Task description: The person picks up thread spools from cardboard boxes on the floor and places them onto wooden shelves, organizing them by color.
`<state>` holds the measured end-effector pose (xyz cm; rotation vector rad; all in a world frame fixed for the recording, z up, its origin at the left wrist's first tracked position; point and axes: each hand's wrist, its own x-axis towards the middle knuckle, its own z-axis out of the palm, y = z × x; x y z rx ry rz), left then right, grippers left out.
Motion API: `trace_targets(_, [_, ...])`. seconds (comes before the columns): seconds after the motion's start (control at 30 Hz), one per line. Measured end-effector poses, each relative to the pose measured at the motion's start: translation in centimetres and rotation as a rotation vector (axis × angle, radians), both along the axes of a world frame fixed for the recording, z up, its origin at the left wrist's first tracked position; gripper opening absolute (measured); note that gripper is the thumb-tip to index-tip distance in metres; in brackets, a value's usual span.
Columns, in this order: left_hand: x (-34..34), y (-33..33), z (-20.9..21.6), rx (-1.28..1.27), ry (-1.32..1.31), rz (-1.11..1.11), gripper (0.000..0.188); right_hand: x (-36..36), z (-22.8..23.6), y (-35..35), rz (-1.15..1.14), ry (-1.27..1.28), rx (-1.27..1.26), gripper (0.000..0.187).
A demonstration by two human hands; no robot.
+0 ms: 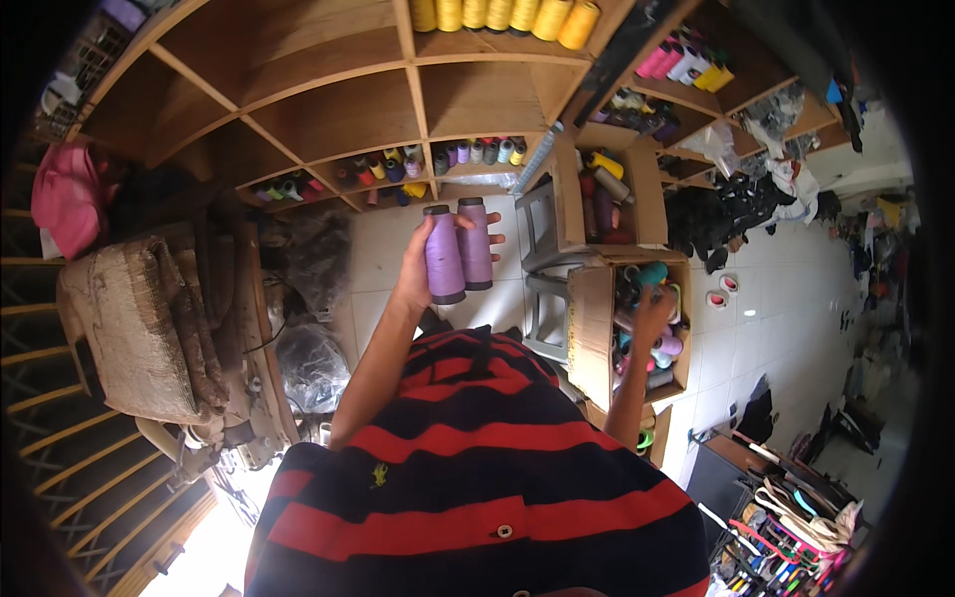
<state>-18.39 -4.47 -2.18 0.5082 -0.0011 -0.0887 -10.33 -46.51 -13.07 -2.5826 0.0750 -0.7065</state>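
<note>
In front of my body, my left hand (pixel 419 261) is closed around two cones of purple thread, held upright side by side. The nearer purple thread cone (pixel 445 259) has dark ends and rests against my palm. Beside it, the second purple thread cone (pixel 476 244) has my fingertips showing past its right side. On the right, my right hand (pixel 653 312) reaches into an open cardboard box (pixel 591 333) of mixed thread cones. Close to its fingers lie a teal thread cone (pixel 653 273) and a lilac thread cone (pixel 668 344). Whether those fingers grip anything is too blurred to tell.
Wooden shelves (pixel 328 109) stand ahead, with yellow thread cones (pixel 497 14) high up and several small cones low down. Another cardboard box (pixel 647 204) of cones sits beyond the first, by grey plastic chairs (pixel 538 234). A sewing machine table (pixel 249 328) stands left.
</note>
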Motion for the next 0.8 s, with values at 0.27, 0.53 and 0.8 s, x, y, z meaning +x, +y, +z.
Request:
trace_targets(0.27, [-2.8, 8.7, 1.5, 0.061, -0.02, 0.176, 0.055, -2.9, 10.4, 33.4, 1.16, 0.961, 0.727, 0.03])
trace_targets(0.53, [-2.3, 17.9, 2.2, 0.534, 0.072, 0.4, 0.052, -0.8, 13.2, 44.6, 1.375, 1.056, 0.852, 0.036])
trace_targets(0.8, [2.0, 24.4, 5.5, 0.529, 0.292, 0.862, 0.039, 9.2, 14.9, 56.6, 1.248, 0.6, 0.684, 0.046])
